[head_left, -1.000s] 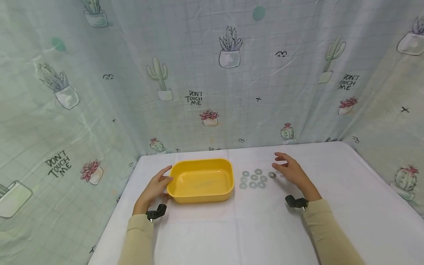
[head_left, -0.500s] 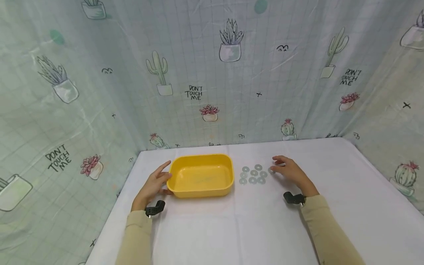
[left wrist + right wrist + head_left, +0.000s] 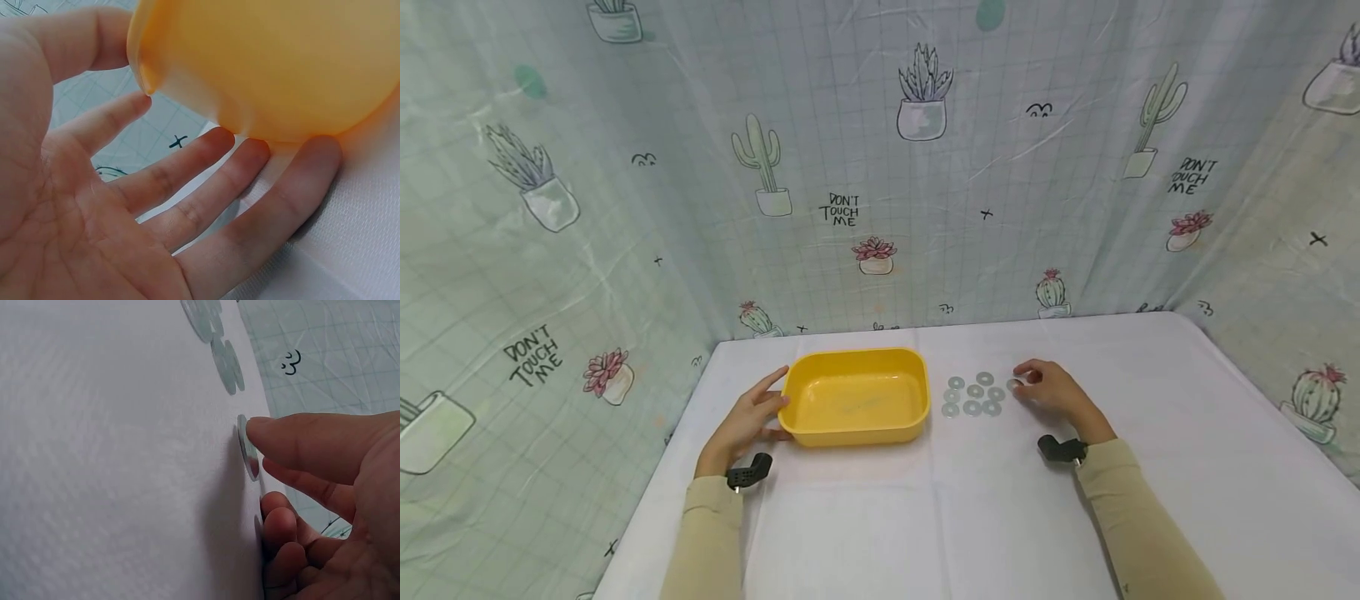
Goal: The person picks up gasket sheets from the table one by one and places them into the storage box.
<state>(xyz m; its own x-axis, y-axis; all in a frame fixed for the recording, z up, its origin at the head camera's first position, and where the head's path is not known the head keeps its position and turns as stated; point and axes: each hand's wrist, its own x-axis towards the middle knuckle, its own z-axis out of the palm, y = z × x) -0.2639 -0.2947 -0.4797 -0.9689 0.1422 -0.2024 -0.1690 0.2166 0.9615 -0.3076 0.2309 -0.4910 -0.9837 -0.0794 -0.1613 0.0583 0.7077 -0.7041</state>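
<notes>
A yellow plastic tray (image 3: 861,437) stands on the white-covered table, left of centre in the head view. At its left end is my left hand (image 3: 747,422), fingers spread and almost straight. In the left wrist view the thumb meets the rim and other fingertips touch the outer wall of the tray (image 3: 269,69). To the right, my right hand (image 3: 1058,393) pinches a flat metal washer (image 3: 247,450) at the edge of the group. Its thumb (image 3: 300,440) lies against the near face, the index finger just beyond; the remaining fingers curl close to the cloth.
Several more washers (image 3: 972,408) lie flat in a loose cluster between the tray and my right hand. White cloth (image 3: 865,533) covers the table. A cactus-print curtain (image 3: 820,275) hangs behind the table and along both sides.
The right hand has come down to the outlying washer, its thumb and index finger closing on it. The head view has tilted slightly. The left hand stays at the tray's end.
</notes>
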